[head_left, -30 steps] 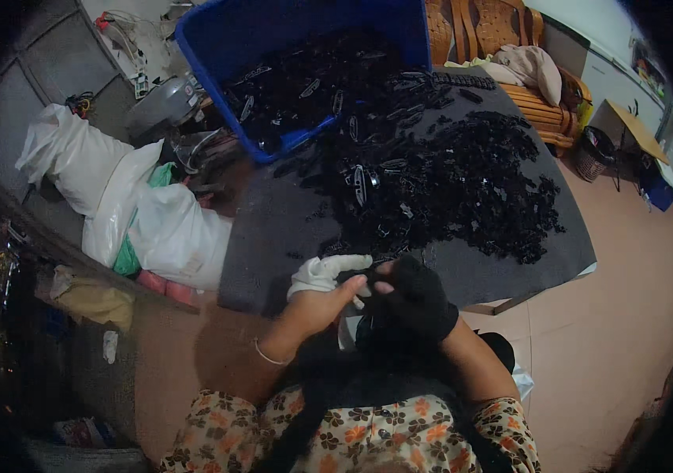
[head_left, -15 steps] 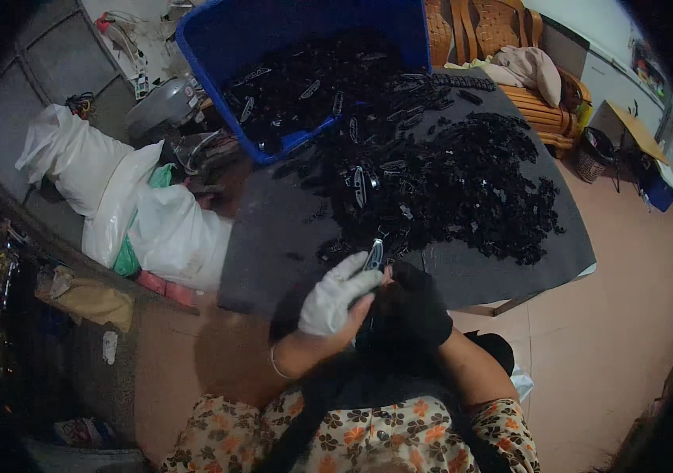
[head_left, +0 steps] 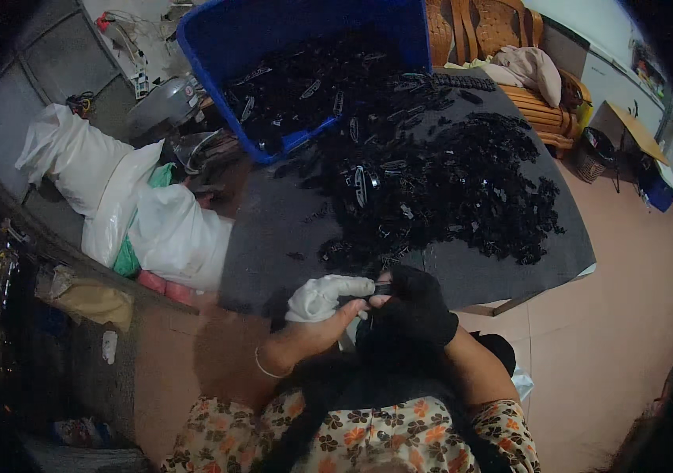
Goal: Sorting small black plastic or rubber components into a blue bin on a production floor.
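From the head view, my two hands meet just off the near edge of the tabletop (head_left: 273, 229), above my lap. Between them I hold a small dark clip (head_left: 381, 288); it sits at the fingertips where the hands touch, too small and dark to make out its shape.

My left hand (head_left: 322, 303) has a white cloth or glove over its fingers, the palm bare, a thin bracelet at the wrist. Its fingers point right and are closed on the clip. The forearm comes up from my flowered sleeve at the lower edge.

My right hand (head_left: 415, 307) wears a black glove and is curled over, knuckles up, closed against the same clip from the right side. Its forearm slants down and right to the other sleeve.

Well beyond the hands, a big pile (head_left: 462, 181) of black clips spreads over the dark tabletop. A blue bin (head_left: 226, 47) stands tipped at the far edge, more black pieces spilling from it. White bags (head_left: 116, 197) lie left of the tabletop.
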`<state>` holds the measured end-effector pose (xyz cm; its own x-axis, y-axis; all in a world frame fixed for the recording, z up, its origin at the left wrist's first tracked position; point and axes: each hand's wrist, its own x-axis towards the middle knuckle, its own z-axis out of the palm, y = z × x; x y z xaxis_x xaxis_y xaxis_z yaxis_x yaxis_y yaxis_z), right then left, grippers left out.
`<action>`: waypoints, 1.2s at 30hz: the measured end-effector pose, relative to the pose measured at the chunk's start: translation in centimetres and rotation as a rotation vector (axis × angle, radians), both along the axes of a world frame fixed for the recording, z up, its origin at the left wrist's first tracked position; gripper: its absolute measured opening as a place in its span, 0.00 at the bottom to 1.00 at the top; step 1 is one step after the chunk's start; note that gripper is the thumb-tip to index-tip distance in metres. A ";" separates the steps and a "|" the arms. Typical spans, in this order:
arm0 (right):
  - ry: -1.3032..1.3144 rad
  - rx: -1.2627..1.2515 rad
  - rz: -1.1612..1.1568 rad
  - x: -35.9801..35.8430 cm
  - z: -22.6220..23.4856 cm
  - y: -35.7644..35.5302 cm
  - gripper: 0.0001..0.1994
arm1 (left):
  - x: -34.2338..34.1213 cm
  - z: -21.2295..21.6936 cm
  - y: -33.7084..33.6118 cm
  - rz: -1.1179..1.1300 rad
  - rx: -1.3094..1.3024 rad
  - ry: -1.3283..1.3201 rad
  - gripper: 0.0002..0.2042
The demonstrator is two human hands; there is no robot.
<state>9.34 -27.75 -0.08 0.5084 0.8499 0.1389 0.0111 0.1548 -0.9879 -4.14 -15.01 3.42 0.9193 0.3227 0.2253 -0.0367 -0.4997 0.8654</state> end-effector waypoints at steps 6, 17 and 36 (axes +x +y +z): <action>-0.234 -0.253 0.133 3.1 0.5 -1.9 0.12 | 1.5 0.7 1.7 -0.094 0.076 0.124 0.16; -0.997 -0.197 -0.282 5.2 -1.1 -2.0 0.14 | 13.8 -2.4 8.9 0.378 0.708 0.245 0.18; -0.843 -0.041 -0.284 3.9 -0.7 -0.3 0.08 | 11.7 -1.7 7.8 0.336 0.579 -0.091 0.13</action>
